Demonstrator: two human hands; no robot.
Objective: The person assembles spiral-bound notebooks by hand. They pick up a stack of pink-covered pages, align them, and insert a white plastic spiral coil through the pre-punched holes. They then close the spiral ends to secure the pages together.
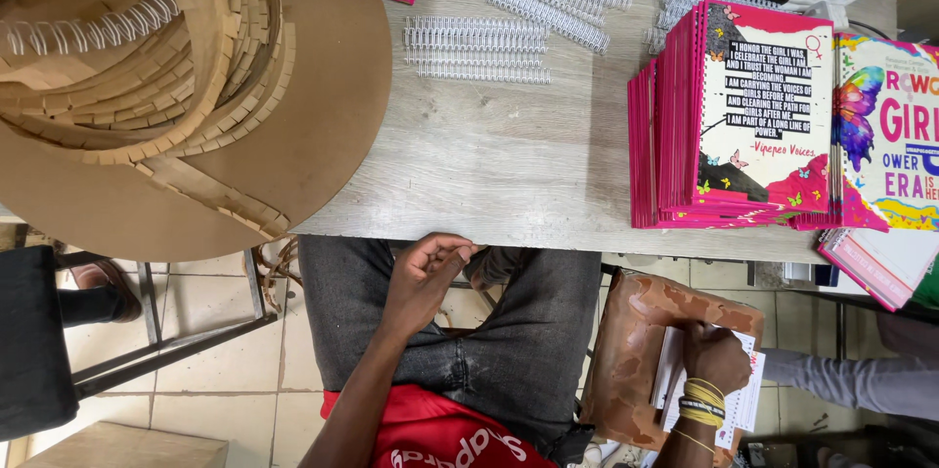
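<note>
White punched paper sheets [745,400] lie on the worn brown leather stool [636,351] by your right side, and your right hand [714,356] presses down on them, fingers curled to gather the sheets. Your left hand [425,277] rests on your grey jeans [518,331], loosely closed, holding nothing (I think). Next, you likely need a firm pinch to lift them toward the pale wooden table [509,165].

Stack of white punched pages [740,400], lying flat on a worn brown stool seat [636,331] beside the seated person's thigh; its upper left part is covered by the right hand [716,358] pressing on it.
</note>
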